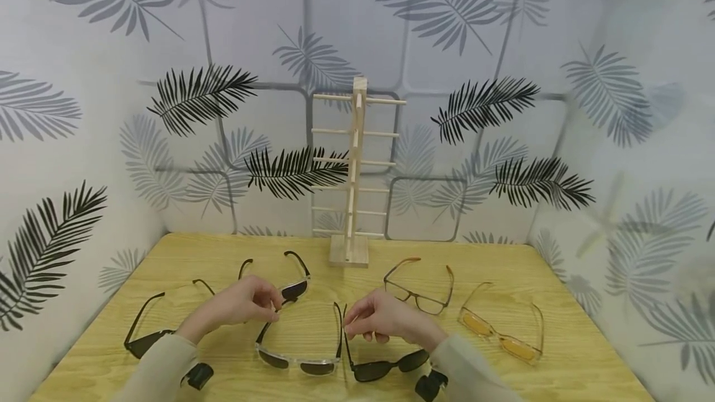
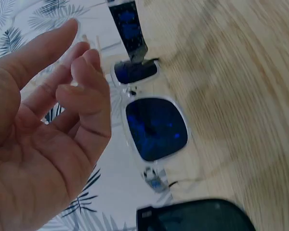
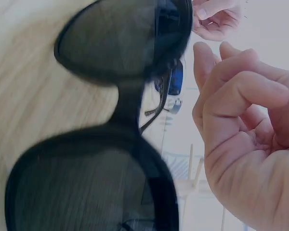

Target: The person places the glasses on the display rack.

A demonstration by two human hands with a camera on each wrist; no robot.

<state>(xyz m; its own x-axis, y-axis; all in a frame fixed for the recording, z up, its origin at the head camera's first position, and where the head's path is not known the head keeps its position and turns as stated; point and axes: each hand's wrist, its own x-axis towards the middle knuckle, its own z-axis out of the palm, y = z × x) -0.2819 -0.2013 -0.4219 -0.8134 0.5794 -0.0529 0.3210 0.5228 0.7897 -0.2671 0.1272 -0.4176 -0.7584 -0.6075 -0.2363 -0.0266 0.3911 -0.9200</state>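
My left hand [image 1: 248,303] hovers with loosely bent fingers, holding nothing, and partly hides the rear clear-framed sunglasses [image 1: 294,290]. In the left wrist view, dark-lensed sunglasses [image 2: 156,129] with a clear frame show beyond its fingers. Closer to me lie another pair of clear-framed sunglasses [image 1: 317,367], temples pointing away. My right hand [image 1: 385,318] is over the black sunglasses [image 1: 373,371], fingertips close to one raised temple. Its fingers curl loosely around nothing in the right wrist view, beside the large black frame [image 3: 130,108].
A wooden display rack [image 1: 357,172] with side pegs stands at the table's back. Brown-framed glasses [image 1: 416,296] and orange-lensed glasses [image 1: 499,337] lie to the right. Another black pair of sunglasses [image 1: 146,341] lies far left, partly behind my sleeve. Leaf-patterned walls border the wooden table [image 1: 581,365].
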